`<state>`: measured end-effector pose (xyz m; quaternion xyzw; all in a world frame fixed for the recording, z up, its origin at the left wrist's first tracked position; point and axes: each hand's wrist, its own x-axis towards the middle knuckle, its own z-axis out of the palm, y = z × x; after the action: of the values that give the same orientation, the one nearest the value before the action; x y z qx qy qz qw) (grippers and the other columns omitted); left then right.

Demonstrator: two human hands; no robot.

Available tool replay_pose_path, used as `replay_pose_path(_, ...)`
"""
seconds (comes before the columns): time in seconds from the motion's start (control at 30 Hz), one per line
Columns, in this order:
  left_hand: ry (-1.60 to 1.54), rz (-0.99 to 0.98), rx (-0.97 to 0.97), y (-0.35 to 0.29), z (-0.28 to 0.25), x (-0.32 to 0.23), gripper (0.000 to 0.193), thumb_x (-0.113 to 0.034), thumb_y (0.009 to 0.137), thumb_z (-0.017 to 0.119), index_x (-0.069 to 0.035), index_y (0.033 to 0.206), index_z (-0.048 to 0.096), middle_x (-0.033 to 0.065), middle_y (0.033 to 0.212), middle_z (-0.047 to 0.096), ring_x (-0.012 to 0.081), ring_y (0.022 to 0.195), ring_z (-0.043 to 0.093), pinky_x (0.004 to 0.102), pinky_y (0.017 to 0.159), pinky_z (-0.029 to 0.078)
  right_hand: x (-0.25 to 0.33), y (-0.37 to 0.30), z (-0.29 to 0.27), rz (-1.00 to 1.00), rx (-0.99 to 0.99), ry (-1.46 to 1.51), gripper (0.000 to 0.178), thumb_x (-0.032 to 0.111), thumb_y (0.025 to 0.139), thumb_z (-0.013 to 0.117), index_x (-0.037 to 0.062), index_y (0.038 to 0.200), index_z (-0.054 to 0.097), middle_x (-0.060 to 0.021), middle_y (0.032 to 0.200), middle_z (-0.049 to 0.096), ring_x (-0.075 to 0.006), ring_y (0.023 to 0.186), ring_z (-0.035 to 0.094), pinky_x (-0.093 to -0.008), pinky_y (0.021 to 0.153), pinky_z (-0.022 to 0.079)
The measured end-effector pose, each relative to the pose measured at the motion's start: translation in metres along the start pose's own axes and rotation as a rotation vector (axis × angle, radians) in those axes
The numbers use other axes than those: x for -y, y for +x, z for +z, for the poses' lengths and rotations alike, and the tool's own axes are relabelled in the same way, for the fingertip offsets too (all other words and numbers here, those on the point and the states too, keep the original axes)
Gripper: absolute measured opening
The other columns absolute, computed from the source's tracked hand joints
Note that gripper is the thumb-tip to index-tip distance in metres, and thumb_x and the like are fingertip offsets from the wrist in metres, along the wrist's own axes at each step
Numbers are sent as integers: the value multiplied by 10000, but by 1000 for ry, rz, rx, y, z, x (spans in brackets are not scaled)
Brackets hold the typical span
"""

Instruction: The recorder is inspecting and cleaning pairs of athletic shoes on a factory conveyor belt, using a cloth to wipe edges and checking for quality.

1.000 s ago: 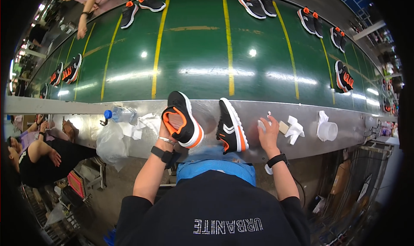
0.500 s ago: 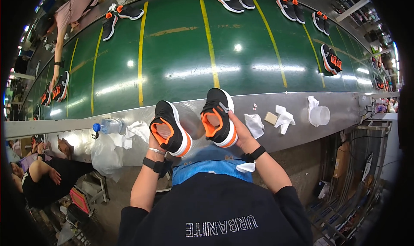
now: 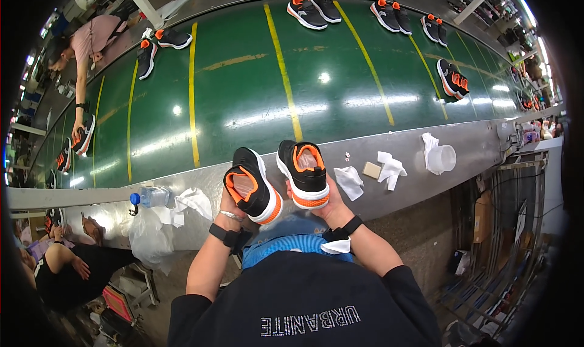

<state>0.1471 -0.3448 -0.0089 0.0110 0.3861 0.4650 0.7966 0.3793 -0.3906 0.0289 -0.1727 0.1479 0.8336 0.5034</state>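
My left hand (image 3: pixel 229 207) is closed on the outer side of a black sneaker (image 3: pixel 260 195) with an orange lining and a white-and-orange sole. My right hand (image 3: pixel 333 202) grips the matching sneaker (image 3: pixel 310 181) around its heel and sole. Both shoes are held side by side above the metal ledge, heels toward me and toes toward the belt, a small gap between them. Clear film or lining shows inside each opening. Some fingers of both hands are hidden under the shoes.
A green conveyor belt (image 3: pixel 237 94) with yellow lines carries several similar sneakers. On the metal ledge (image 3: pixel 401 192) lie white cloths (image 3: pixel 348 183), a tan block (image 3: pixel 371 169), a clear cup (image 3: pixel 442 159) and a blue-capped bottle (image 3: pixel 155 196). A co-worker's hand (image 3: pixel 78 128) touches shoes far left.
The two sneakers have come closer together; the right one has turned, its toe now pointing up-left. My right hand has moved down and left along it, toward the heel.
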Motion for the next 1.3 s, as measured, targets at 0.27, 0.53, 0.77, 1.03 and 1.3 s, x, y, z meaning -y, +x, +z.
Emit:
replay_pose_path(0.27, -75, -96, 33, -1, 17, -2, 349, -380, 838, 511, -68, 976, 582, 80, 947, 618, 210, 857, 598, 317, 775, 489, -6, -10, 6, -25, 84, -18, 533, 399, 859, 382, -26, 1176, 437, -237, 1049, 528, -334, 939, 552, -390, 838, 460)
replay_pose_path(0.53, -34, -143, 2, -13, 25, -14, 416, -446, 829, 504, -56, 940, 599, 81, 880, 635, 211, 759, 617, 322, 698, 516, -6, -20, 10, -8, 91, -225, 530, 361, 826, 521, -23, 1177, 418, -150, 957, 527, -220, 813, 536, -311, 613, 495)
replay_pose_path(0.77, -71, -178, 46, -22, 31, -13, 404, -437, 844, 483, -61, 926, 602, 63, 826, 643, 196, 715, 620, 301, 662, 513, 2, -21, -8, 2, 5, -255, 456, 324, 847, 499, -30, 1133, 466, -206, 979, 553, -278, 854, 576, -379, 657, 515)
replay_pose_path(1.03, 94, -215, -10, -34, 30, -18, 470, -470, 833, 475, -38, 1002, 553, 82, 859, 621, 176, 706, 614, 310, 660, 519, 1, -7, -2, -233, -18, -637, 486, 324, 855, 530, 9, 1205, 409, -104, 1133, 522, -161, 985, 539, -287, 836, 454)
replay_pose_path(1.3, 152, -244, 68, -30, 16, -19, 539, -485, 838, 441, 0, 1063, 508, 135, 914, 607, 221, 787, 611, 325, 733, 508, -1, -4, -6, -273, -100, -991, 614, 512, 845, 414, -3, 1181, 419, -77, 1077, 538, -118, 947, 524, -258, 811, 437)
